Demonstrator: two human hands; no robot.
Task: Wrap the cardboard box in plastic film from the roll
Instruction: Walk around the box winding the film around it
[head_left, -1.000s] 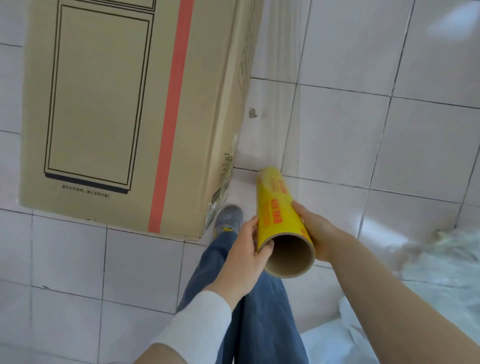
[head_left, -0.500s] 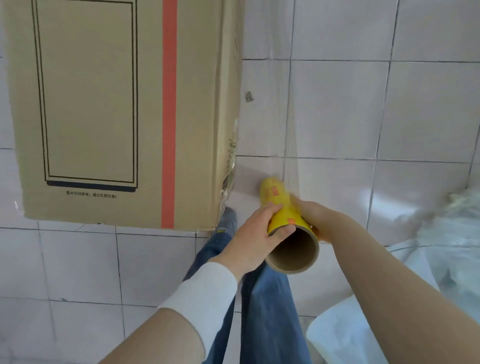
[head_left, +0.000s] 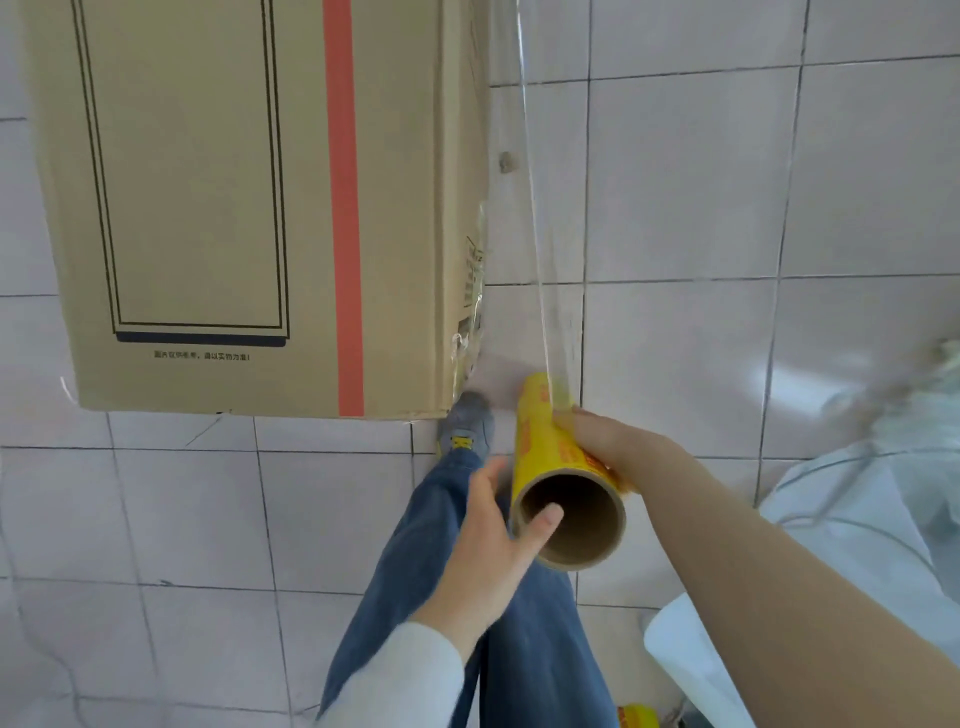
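Gripping the roll (head_left: 545, 447) with my right hand (head_left: 605, 444), left hand (head_left: 493, 540) loose-fingered, thumb steadying its rim, I hold the film (head_left: 550, 291) taut toward the cardboard box (head_left: 234, 208).

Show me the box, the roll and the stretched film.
box (head_left: 208, 208), head view, on its printed face.
roll (head_left: 532, 441), head view, on its yellow wrap.
film (head_left: 533, 208), head view, on its bright edge.

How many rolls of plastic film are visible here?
1 for certain: the film roll, gripped by the right hand. A yellow object at the bottom edge may be another, cut off.
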